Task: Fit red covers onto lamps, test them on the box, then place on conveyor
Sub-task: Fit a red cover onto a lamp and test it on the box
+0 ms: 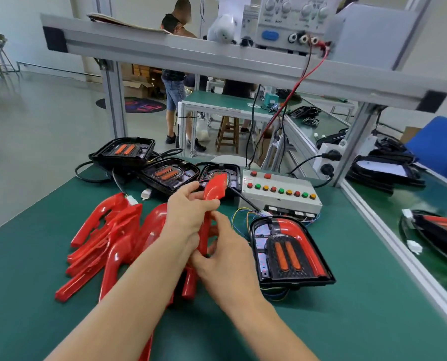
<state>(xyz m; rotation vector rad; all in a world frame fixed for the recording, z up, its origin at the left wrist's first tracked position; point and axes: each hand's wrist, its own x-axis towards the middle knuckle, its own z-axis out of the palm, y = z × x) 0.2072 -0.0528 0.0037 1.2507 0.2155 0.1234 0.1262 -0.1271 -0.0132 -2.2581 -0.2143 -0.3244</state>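
Observation:
My left hand (188, 217) and my right hand (223, 254) both grip one red cover (215, 190), held upright above the green table. A pile of several more red covers (113, 238) lies to the left. A black lamp with a red cover fitted (290, 250) lies flat at my right, its wires running to the white test box (282, 194) with coloured buttons. Three uncovered black lamps (169, 174) sit at the table's far edge; the held cover partly hides the rightmost one.
A grey aluminium frame beam (217, 56) crosses overhead, carrying a power supply (292, 22) with red and black leads. The conveyor (425, 212) runs along the right, holding a finished lamp (441, 227). People stand by another bench behind.

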